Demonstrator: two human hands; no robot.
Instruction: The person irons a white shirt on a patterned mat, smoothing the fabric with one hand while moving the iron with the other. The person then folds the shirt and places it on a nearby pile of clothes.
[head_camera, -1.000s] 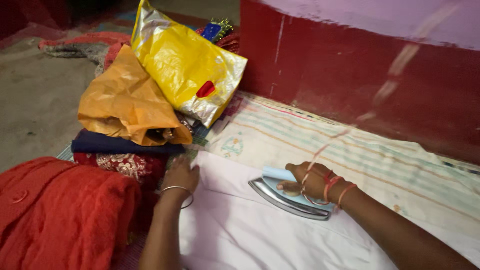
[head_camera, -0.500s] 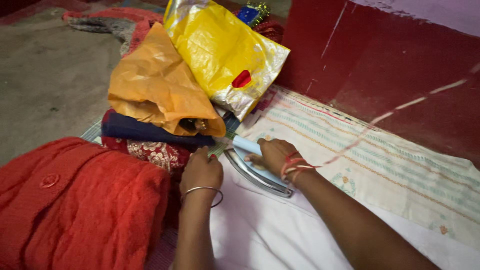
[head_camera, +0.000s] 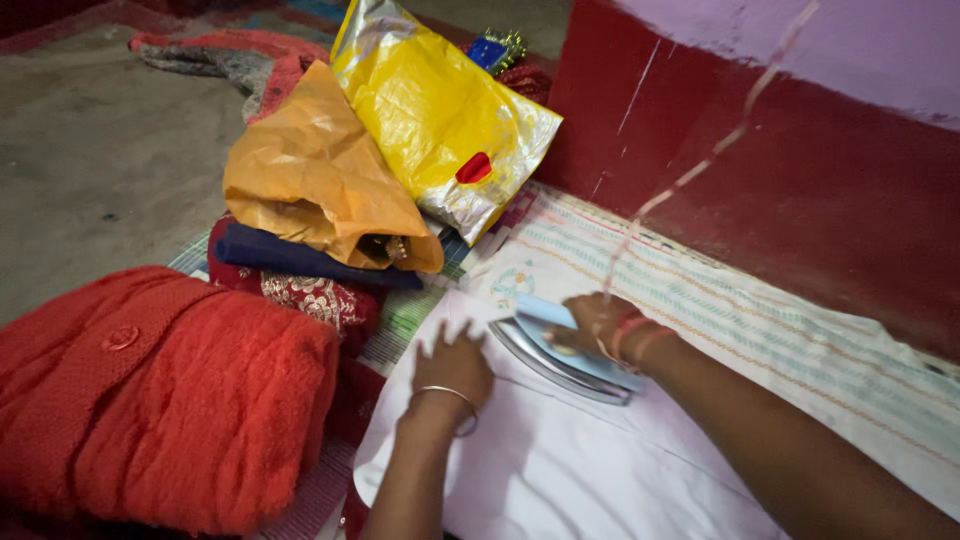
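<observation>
Red wall behind — right hand (head_camera: 600, 322) grips iron (head_camera: 560, 355), left hand (head_camera: 452, 368) (fingers flat, holding nothing) pins white cloth (head_camera: 560, 470); scorch risk if iron lingers.

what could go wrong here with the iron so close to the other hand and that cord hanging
The left hand presses the pale cloth flat right beside the iron, so its fingers could touch the hot metal edge. The cord hangs taut from the right hand up across the red wall and might snag or tug the iron. The plastic bags lie close by; heat could melt them.
</observation>
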